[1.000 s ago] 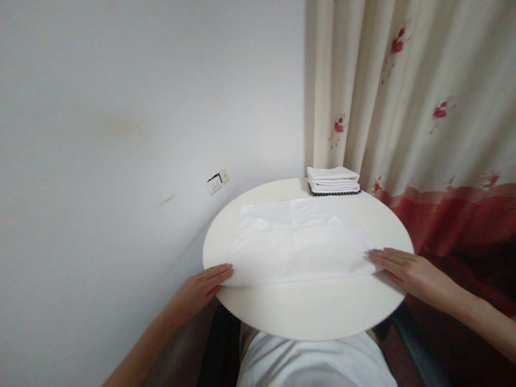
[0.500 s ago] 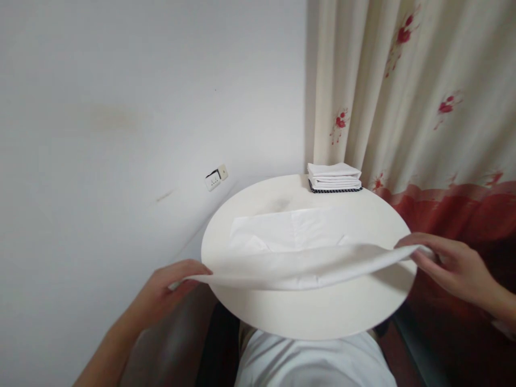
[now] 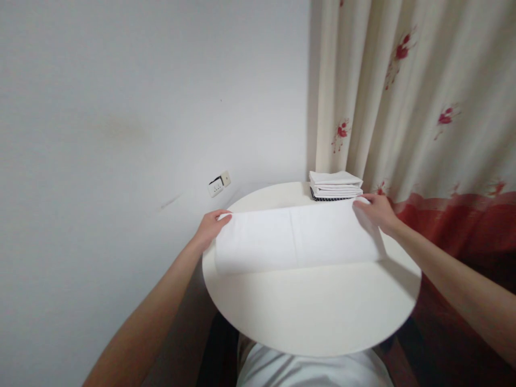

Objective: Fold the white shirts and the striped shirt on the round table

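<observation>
Wall (image 3: 161, 107): softly lit, greyer toward the left
Cloth (image 3: 298, 236): bright, weave washed out
Tabletop (image 3: 314, 312): soft shadow at right
Curtain (image 3: 403, 134): slightly blurred, red hem dim

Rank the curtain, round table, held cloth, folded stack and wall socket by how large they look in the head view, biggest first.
1. Curtain, even cut off by the frame
2. Round table, though partly covered
3. Held cloth
4. Folded stack
5. Wall socket
</observation>
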Demonstrator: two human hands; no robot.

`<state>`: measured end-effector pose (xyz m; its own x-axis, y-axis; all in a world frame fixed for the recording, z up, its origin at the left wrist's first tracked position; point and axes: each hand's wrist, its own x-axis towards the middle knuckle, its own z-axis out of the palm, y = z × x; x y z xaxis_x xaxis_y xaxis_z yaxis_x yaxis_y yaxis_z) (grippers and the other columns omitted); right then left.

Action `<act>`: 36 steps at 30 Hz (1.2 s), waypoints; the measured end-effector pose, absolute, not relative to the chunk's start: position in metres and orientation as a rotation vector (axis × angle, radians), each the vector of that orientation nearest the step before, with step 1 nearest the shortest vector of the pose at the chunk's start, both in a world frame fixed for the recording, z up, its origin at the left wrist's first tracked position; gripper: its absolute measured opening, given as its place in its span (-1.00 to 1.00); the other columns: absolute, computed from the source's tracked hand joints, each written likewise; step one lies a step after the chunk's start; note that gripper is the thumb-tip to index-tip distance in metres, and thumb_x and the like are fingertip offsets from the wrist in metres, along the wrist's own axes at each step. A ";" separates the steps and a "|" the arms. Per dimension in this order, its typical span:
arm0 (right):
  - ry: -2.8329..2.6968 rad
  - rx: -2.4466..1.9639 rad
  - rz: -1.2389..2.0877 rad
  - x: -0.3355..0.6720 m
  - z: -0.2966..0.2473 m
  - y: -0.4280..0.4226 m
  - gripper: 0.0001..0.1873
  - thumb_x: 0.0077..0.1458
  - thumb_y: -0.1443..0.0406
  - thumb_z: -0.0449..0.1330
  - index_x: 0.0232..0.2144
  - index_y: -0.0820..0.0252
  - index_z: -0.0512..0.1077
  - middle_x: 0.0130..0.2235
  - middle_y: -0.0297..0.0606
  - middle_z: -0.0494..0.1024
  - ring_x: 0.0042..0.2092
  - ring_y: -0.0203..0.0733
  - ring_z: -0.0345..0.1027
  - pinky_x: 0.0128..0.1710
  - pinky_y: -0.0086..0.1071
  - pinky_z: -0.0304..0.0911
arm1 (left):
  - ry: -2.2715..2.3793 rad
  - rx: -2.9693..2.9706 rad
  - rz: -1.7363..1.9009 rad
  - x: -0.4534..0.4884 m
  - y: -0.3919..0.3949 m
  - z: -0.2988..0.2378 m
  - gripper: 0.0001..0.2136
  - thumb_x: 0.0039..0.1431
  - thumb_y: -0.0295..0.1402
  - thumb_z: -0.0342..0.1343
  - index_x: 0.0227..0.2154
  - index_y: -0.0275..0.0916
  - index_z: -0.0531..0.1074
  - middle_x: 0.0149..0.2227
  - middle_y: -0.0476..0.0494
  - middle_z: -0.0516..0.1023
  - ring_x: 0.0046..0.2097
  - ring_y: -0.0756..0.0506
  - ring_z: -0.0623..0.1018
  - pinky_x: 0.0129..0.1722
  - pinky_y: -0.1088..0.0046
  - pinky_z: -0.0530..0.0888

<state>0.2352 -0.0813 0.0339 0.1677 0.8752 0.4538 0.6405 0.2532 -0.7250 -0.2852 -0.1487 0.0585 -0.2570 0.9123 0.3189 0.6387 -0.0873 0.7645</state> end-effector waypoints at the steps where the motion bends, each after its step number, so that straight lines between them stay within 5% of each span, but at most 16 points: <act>1: -1.576 -1.513 0.337 0.233 0.026 -0.069 -0.66 -0.05 0.20 0.19 -0.31 0.35 0.61 -0.39 -0.20 0.61 -0.35 -0.12 0.44 -0.39 -0.39 0.29 | 1.947 1.702 1.173 -0.285 -0.136 0.050 -0.58 0.04 -0.10 0.17 -0.15 -0.31 0.62 -0.18 -0.21 0.67 -0.11 -0.21 0.60 -0.18 0.40 0.49; 5: -1.684 -1.782 0.445 0.223 -0.007 -0.038 -0.73 -0.05 0.24 0.20 -0.42 0.36 0.60 -0.47 -0.21 0.57 -0.34 -0.09 0.47 -0.39 -0.40 0.24 | 2.086 1.794 0.777 -0.281 -0.101 0.020 -0.73 0.03 -0.24 0.14 -0.31 -0.27 0.64 -0.29 -0.16 0.68 -0.17 -0.20 0.62 -0.21 0.41 0.49; 9: -1.792 -1.941 0.384 0.218 -0.027 -0.030 -0.73 0.01 0.25 0.21 -0.31 0.33 0.61 -0.29 -0.08 0.65 -0.19 -0.03 0.52 -0.26 -0.39 0.28 | 2.140 1.864 0.626 -0.284 -0.087 0.003 -0.82 0.04 -0.32 0.13 -0.38 -0.23 0.62 -0.26 -0.17 0.68 -0.12 -0.20 0.62 -0.12 0.40 0.48; 12: -1.861 -2.055 0.242 0.215 -0.022 -0.037 -0.65 0.11 0.21 0.17 -0.14 0.32 0.57 -0.14 0.05 0.63 -0.09 0.04 0.50 -0.14 -0.29 0.31 | 2.196 1.917 0.536 -0.285 -0.086 0.004 -0.81 0.10 -0.35 0.12 -0.30 -0.23 0.62 -0.11 -0.23 0.66 0.02 -0.22 0.57 0.05 0.35 0.41; 16: -2.006 -1.969 -0.078 0.183 -0.002 -0.057 -0.54 0.27 0.21 0.04 0.10 0.36 0.43 0.11 0.17 0.47 0.13 0.16 0.34 0.07 -0.10 0.27 | 2.237 2.116 0.428 -0.248 -0.095 0.016 -0.63 0.23 -0.28 0.06 0.05 -0.26 0.50 0.17 -0.32 0.49 0.20 -0.29 0.46 0.21 0.17 0.32; 22: -2.420 -1.497 0.076 0.084 -0.003 -0.109 -0.47 0.30 0.28 -0.08 0.24 0.36 0.31 0.32 0.10 0.27 0.32 0.08 0.12 0.28 -0.13 0.07 | 1.635 2.617 0.255 -0.116 -0.116 0.002 -0.50 0.43 -0.26 -0.24 0.31 -0.32 0.22 0.36 -0.31 0.24 0.37 -0.23 0.24 0.34 0.12 0.17; 29: -2.484 -1.662 0.179 0.119 -0.035 -0.096 -0.35 0.36 0.13 -0.15 0.37 0.34 0.08 0.44 0.08 -0.02 0.44 0.14 -0.19 0.33 0.14 -0.10 | 1.685 2.611 0.221 -0.091 -0.123 -0.037 -0.46 0.44 -0.21 -0.30 0.40 -0.23 0.06 0.46 -0.16 -0.02 0.45 -0.25 0.02 0.37 -0.07 0.06; 36: -2.282 -1.908 -0.025 0.184 -0.041 -0.050 -0.32 0.39 0.05 -0.21 0.35 0.38 0.13 0.42 0.12 0.04 0.44 0.15 -0.18 0.34 0.18 -0.23 | 1.736 2.569 0.219 -0.096 -0.121 -0.037 -0.46 0.44 -0.16 -0.30 0.41 -0.17 0.04 0.47 -0.11 -0.05 0.45 -0.25 0.01 0.37 -0.08 0.03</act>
